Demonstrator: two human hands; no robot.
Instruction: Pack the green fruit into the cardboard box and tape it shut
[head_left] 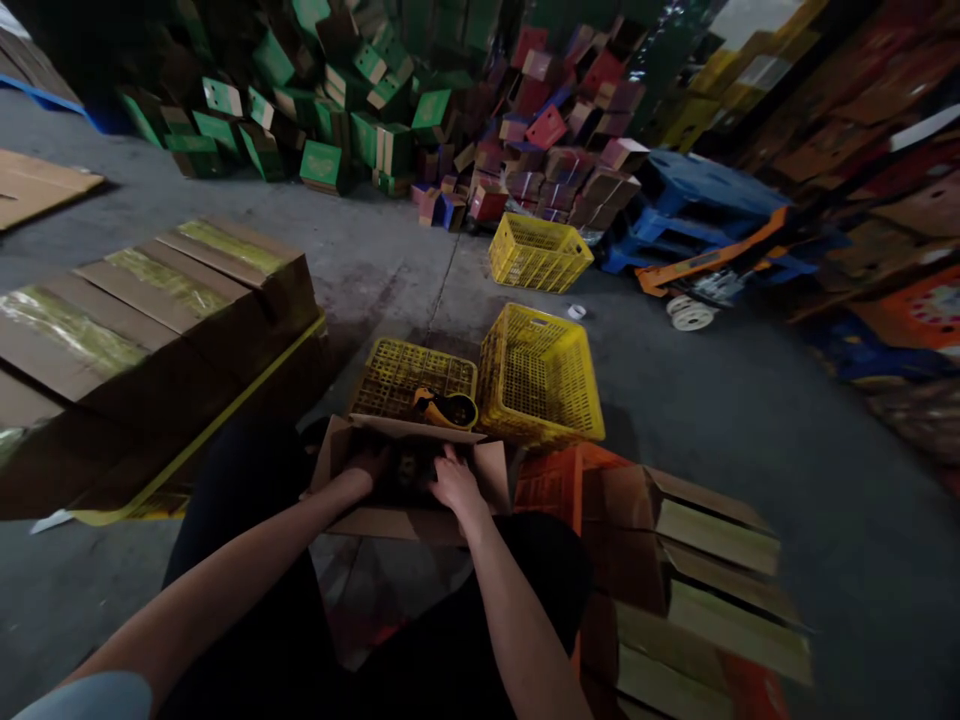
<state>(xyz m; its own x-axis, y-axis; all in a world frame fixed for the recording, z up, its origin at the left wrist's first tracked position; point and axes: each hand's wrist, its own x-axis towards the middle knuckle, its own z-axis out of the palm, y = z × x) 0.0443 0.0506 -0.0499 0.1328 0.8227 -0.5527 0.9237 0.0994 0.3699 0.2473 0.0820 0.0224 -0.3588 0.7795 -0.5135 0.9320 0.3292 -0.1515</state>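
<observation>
Warehouse floor (pixel 750 420); both hands inside unmarked cardboard box (pixel 409 480).

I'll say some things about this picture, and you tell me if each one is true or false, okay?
1. Both hands are in a cardboard box. True: the left hand and right hand reach into the open cardboard box.
2. The baskets on the floor are blue. False: the baskets are yellow.
3. A tape dispenser lies on the flat basket behind the box. True: the tape dispenser rests there.
4. The piled boxes at the back are all white. False: the green boxes and red boxes make up the piles.
</observation>
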